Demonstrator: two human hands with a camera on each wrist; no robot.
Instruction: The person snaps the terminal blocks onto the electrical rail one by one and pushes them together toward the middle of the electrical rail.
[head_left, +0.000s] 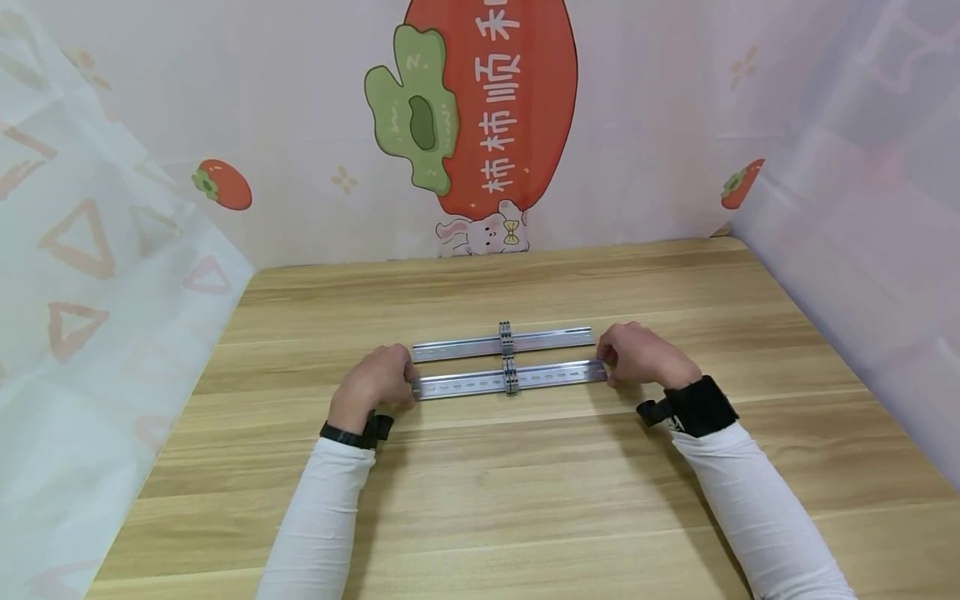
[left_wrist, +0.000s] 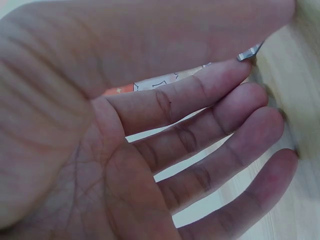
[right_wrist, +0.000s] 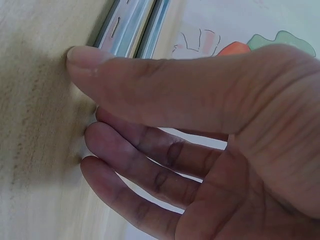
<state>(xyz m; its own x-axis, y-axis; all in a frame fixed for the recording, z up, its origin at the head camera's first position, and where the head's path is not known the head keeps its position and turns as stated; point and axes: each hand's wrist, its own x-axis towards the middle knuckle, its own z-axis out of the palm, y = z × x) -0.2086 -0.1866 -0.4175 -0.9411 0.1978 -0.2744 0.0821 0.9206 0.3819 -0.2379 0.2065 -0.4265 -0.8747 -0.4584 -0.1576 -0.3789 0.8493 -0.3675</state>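
Two slotted metal DIN rails lie side by side, roughly parallel, on the table. The near rail (head_left: 465,384) carries a small cluster of grey terminal blocks (head_left: 511,375) around its middle. At its left end, my left hand (head_left: 375,377) pinches it between thumb and index finger; only a metal tip (left_wrist: 250,52) shows in the left wrist view. My right hand (head_left: 647,357) grips the opposite end, its thumb (right_wrist: 150,85) along the near side. Behind lies the far rail (head_left: 457,347), with another cluster of terminal blocks (head_left: 506,337) on it, almost in line with the first.
The wood-grain table (head_left: 495,500) runs back to a printed cloth backdrop (head_left: 300,125) with a large persimmon drawing. Pale cloth sheets (head_left: 112,275) flank it on both sides. Black straps (head_left: 701,407) circle both wrists over white sleeves.
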